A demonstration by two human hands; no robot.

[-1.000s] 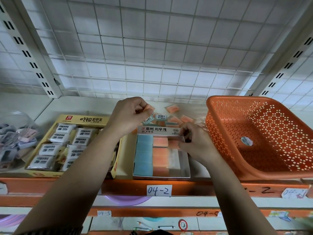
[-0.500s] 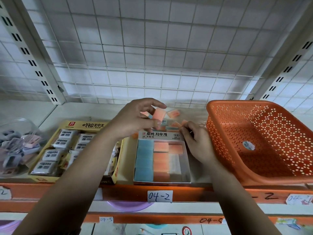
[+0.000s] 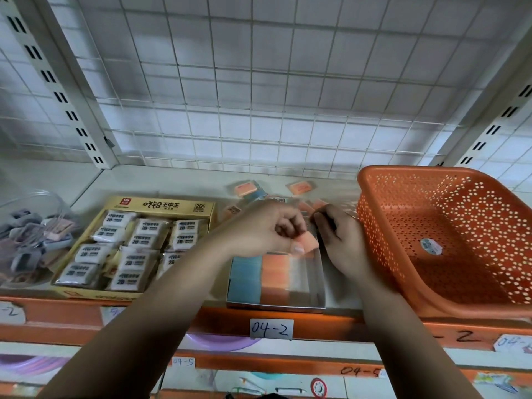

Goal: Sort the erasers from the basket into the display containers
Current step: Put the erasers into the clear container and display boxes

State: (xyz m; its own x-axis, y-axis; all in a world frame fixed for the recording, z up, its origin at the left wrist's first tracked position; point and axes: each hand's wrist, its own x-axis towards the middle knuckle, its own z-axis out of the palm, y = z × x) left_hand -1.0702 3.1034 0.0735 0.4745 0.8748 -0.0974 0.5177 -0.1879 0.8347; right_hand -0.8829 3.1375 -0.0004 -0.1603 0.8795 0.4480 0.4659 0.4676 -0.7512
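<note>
Left hand point(image 3: 267, 230) pinches an orange eraser point(image 3: 308, 242) over the far end of the small box point(image 3: 276, 279); right hand point(image 3: 339, 240), curled, rests beside it, grip unclear. I judge placement underway: next, seat it in the orange row. Basket point(image 3: 449, 234) looks empty.

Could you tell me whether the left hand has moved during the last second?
Yes. The left hand, pinching an orange eraser, came forward from the loose erasers behind to over the display box.

Basket point(image 3: 449, 180) right of tray point(image 3: 276, 305), box point(image 3: 86, 292) left, loose erasers point(image 3: 299, 187) behind.
</note>
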